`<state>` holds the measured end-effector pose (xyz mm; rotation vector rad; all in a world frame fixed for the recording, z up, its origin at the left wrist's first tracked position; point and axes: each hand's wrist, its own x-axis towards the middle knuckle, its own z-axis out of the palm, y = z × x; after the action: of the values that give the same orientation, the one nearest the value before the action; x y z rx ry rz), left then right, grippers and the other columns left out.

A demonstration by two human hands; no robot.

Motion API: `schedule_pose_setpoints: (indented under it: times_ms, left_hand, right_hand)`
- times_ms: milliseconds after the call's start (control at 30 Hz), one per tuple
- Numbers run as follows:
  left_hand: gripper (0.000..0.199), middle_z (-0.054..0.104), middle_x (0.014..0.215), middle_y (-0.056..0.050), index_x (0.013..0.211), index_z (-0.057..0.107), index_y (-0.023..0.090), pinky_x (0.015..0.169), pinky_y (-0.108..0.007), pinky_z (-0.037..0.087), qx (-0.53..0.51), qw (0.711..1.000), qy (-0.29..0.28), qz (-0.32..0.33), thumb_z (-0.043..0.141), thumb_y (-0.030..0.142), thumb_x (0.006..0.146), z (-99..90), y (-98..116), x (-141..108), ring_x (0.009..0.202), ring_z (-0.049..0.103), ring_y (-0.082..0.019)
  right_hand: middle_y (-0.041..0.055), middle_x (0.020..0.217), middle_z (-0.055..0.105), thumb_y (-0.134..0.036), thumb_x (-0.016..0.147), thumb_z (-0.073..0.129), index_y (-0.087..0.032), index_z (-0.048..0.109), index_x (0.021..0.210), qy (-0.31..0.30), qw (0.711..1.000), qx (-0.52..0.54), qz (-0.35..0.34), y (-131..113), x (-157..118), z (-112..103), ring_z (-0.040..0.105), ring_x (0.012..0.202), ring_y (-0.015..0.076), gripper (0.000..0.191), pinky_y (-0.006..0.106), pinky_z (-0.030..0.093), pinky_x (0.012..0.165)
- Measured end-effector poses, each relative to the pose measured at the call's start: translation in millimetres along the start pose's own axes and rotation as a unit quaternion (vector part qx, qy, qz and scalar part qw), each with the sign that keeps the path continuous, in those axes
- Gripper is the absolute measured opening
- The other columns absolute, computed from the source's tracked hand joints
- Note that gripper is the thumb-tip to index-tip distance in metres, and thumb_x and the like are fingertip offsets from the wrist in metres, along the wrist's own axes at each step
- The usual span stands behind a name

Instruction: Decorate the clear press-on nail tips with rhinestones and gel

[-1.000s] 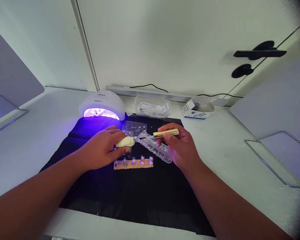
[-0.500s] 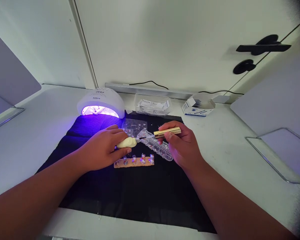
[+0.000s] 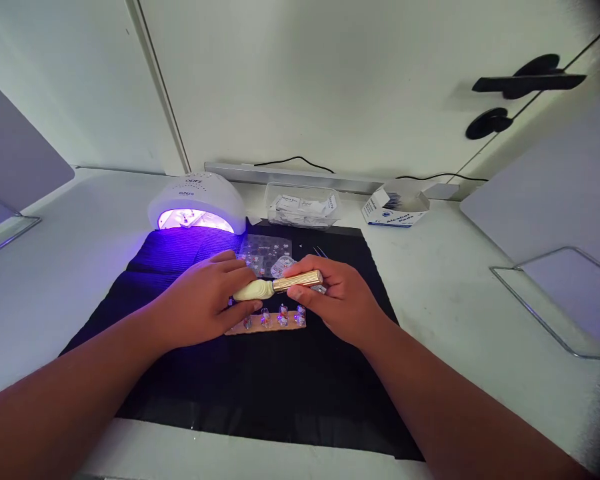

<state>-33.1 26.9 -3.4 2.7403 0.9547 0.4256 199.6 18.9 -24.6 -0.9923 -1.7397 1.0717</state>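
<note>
A cream nail polish bottle (image 3: 253, 291) lies sideways in my left hand (image 3: 207, 300), between thumb and fingers. My right hand (image 3: 343, 297) grips its ribbed gold brush cap (image 3: 300, 281), which now meets the bottle's neck; the brush is out of sight. Just below, decorated nail tips (image 3: 283, 315) stand in a row on a tan strip (image 3: 274, 323), its left end partly behind my left hand. Beyond the bottle, a clear rhinestone case (image 3: 281, 267) is mostly covered by my right hand. A clear sticker sheet (image 3: 270, 247) lies behind it.
A white nail lamp (image 3: 196, 200) glows purple at the back left of the black mat (image 3: 260, 387). Behind the mat are a clear tub of packets (image 3: 303, 207) and an alcohol pad box (image 3: 397, 207). Tweezer tips (image 3: 321, 252) show beyond my right hand. Wire stands flank the table.
My right hand has moved left and slightly down, bringing the cap onto the bottle's neck. The brush that showed between them has gone into the bottle. My left hand stays nearly still.
</note>
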Motion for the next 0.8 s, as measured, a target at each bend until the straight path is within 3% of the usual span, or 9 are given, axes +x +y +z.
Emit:
schedule_pose_setpoints:
  times_ms: [267, 367, 500, 667, 800]
  left_hand:
    - [0.022, 0.056, 0.077, -0.002, 0.083, 0.056, 0.016, 0.07, -0.034, 0.034, -0.009, 1.0, -0.004, -0.005, 0.051, 0.033, 0.097, -0.7, -1.9, -1.3, 0.075, 0.048, -0.019]
    - [0.022, 0.055, 0.077, -0.003, 0.084, 0.057, 0.016, 0.07, -0.034, 0.034, -0.006, 1.0, -0.002, -0.006, 0.05, 0.032, 0.097, -1.7, -3.6, -1.5, 0.075, 0.047, -0.019]
    - [0.023, 0.055, 0.075, -0.002, 0.08, 0.052, 0.017, 0.068, -0.033, 0.033, 0.001, 1.0, 0.01, -0.008, 0.05, 0.032, 0.097, -2.3, -5.6, -0.6, 0.075, 0.047, -0.019]
    - [0.026, 0.054, 0.074, -0.001, 0.077, 0.049, 0.018, 0.067, -0.032, 0.032, 0.007, 1.0, 0.011, -0.015, 0.049, 0.034, 0.097, -1.3, -6.0, -0.1, 0.075, 0.046, -0.018]
    - [0.024, 0.054, 0.075, -0.001, 0.079, 0.05, 0.018, 0.069, -0.032, 0.033, 0.002, 1.0, 0.002, -0.019, 0.049, 0.033, 0.097, -1.0, -5.6, -0.6, 0.076, 0.047, -0.018]
  right_hand:
    - [-0.0008, 0.071, 0.065, -0.038, 0.076, 0.075, -0.024, 0.072, 0.078, 0.136, 0.975, 0.175, 0.005, 9.7, 3.8, -8.7, 0.058, 0.064, 0.0123, 0.015, 0.027, 0.047, 0.06]
    - [-0.0003, 0.069, 0.063, -0.036, 0.076, 0.072, -0.022, 0.07, 0.071, 0.171, 0.967, 0.191, -0.011, 10.0, 7.2, -16.3, 0.053, 0.058, 0.0108, 0.015, 0.026, 0.043, 0.055]
    - [-0.0035, 0.058, 0.054, -0.025, 0.076, 0.066, -0.02, 0.067, 0.067, 0.099, 0.984, 0.147, -0.018, 10.8, 5.9, -21.3, 0.046, 0.054, 0.0097, 0.01, 0.025, 0.037, 0.052]
    - [-0.0047, 0.055, 0.051, -0.023, 0.077, 0.063, -0.018, 0.06, 0.062, -0.008, 0.999, 0.003, -0.035, 5.3, 1.0, -19.2, 0.042, 0.051, 0.0084, 0.016, 0.025, 0.032, 0.05]
    - [-0.0045, 0.054, 0.049, -0.022, 0.078, 0.06, -0.018, 0.055, 0.059, -0.028, 0.995, -0.073, -0.06, -1.0, 1.6, -19.1, 0.042, 0.051, 0.0083, 0.02, 0.025, 0.032, 0.05]
